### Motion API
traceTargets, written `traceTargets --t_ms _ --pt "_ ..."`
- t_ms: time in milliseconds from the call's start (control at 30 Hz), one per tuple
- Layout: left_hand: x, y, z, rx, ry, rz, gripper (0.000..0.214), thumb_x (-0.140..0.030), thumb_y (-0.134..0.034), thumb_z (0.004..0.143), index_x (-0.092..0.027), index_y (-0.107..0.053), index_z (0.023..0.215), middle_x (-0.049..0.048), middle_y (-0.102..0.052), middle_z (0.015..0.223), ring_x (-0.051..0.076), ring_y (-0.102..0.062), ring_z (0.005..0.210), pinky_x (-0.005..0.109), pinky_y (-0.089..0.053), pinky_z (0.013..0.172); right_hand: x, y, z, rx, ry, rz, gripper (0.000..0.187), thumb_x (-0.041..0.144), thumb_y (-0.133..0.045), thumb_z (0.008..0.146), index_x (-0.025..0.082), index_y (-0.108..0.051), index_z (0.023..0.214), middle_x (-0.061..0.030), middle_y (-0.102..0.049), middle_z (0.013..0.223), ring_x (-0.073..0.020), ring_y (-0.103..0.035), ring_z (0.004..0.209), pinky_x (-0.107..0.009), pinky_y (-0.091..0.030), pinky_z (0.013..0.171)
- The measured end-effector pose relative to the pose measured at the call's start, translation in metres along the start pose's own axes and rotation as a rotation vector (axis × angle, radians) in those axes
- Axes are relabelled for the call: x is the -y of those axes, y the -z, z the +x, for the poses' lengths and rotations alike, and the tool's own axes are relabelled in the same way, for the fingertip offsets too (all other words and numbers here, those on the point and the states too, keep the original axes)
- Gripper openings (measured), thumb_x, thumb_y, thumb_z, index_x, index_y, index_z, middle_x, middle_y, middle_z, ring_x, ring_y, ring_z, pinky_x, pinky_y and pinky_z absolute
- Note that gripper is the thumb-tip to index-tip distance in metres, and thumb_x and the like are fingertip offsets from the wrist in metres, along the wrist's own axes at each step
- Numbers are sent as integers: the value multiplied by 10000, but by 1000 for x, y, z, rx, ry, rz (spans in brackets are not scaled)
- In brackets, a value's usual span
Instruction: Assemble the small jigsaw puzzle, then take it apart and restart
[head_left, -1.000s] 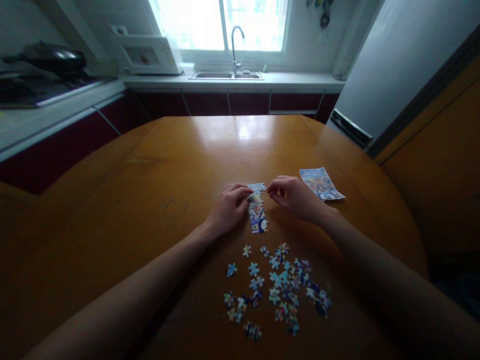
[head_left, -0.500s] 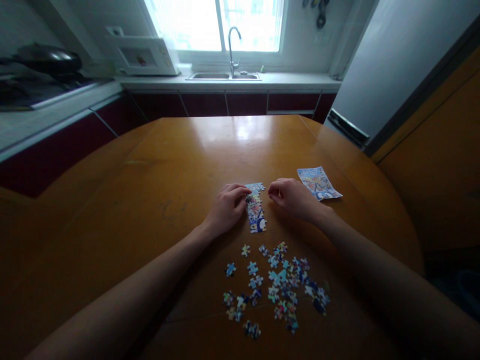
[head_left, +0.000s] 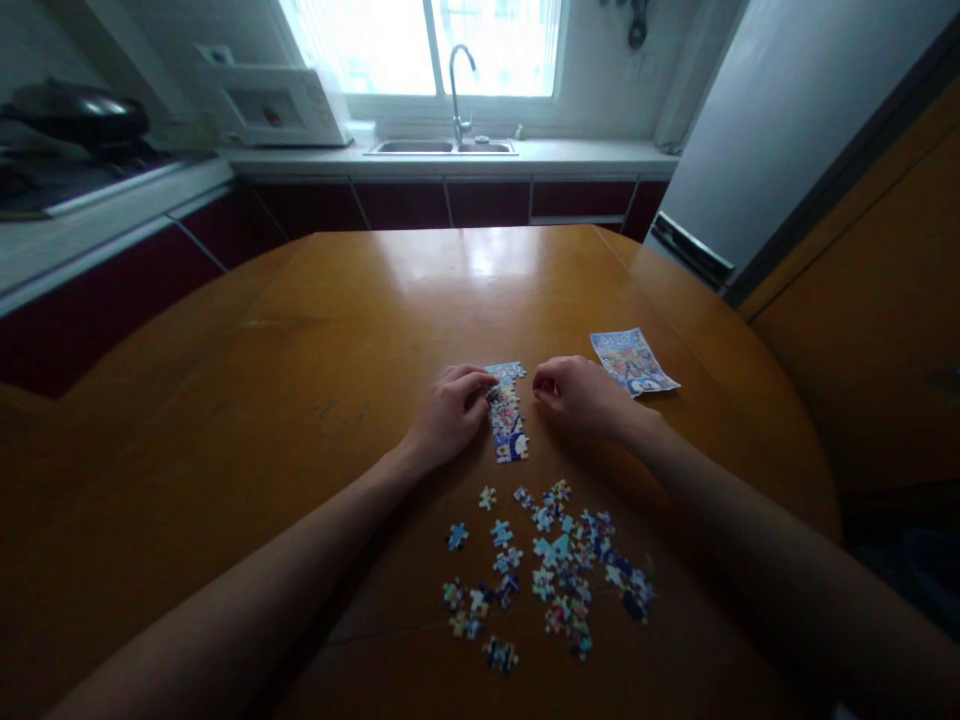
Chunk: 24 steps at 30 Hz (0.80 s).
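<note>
Brown wood table (head_left: 375,320): it stretches beneath both my arms, across most of the frame.
Black pan (head_left: 82,110): upper left of the frame, on the stove.
White appliance (head_left: 274,105): a box shape with a darker window, upper left, on the counter.
My left hand (head_left: 448,415): centre of the frame, fingers loosely bent, thumb a little apart, fingertips resting on the strip's left side.
Sink (head_left: 442,154): top centre, below the window, a curved faucet (head_left: 454,95) rising behind it.
Puzzle strip (head_left: 507,415): just right of centre, joined pieces lying flat and narrow, the right edge jagged, between my two hands.
Loose pieces (head_left: 561,546): scattered over the lower centre, nearer me than the strip, densest toward the right.
My right hand (head_left: 574,392): right of the strip and apart from it, fingers curled in narrowly; I cannot tell whether they pinch a piece.
Printed sheet (head_left: 634,360): right of centre, just beyond my right wrist, its corners slightly raised.
</note>
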<state>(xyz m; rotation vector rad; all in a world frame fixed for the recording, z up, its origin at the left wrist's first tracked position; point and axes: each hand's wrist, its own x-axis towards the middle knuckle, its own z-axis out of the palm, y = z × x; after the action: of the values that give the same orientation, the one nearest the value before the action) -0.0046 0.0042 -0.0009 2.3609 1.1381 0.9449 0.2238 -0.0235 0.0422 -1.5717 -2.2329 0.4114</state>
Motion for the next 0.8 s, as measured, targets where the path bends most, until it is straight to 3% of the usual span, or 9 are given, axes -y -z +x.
traceTargets --t_ms 400,533,633,800 --pt "-2 1 0 6 6 9 223 -93 -573 866 -195 -723 997 76 -708 1048 246 -621 1044 444 -515 973 13 6 -4 59 -2 -22 161 157 -623 847 218 -732 745 -57 -715 769 -169 -588 675 -305 -377 634" --pt "1 -1 0 -3 8 -5 226 -92 -573 865 -198 -724 997 70 -708 1049 243 -620 1046 435 -513 974 40 20 -23 286 90 38 147 142 -644 817 214 -717 712 -28 -689 711 -130 -540 589 -284 -346 576" --pt "5 -2 0 -31 29 -25 210 -100 -556 883 -196 -727 959 71 -710 1025 235 -629 1020 416 -521 956 60 27 -40 472 169 -76 106 160 -629 799 190 -707 733 -43 -690 734 -127 -526 574 -279 -308 545" --pt "6 -2 0 -64 64 -52 258 -58 -509 873 -182 -734 905 75 -713 987 225 -647 972 388 -535 918 75 26 -52 576 264 -176 109 132 -604 797 162 -700 757 -77 -708 782 -138 -553 594 -281 -301 546"
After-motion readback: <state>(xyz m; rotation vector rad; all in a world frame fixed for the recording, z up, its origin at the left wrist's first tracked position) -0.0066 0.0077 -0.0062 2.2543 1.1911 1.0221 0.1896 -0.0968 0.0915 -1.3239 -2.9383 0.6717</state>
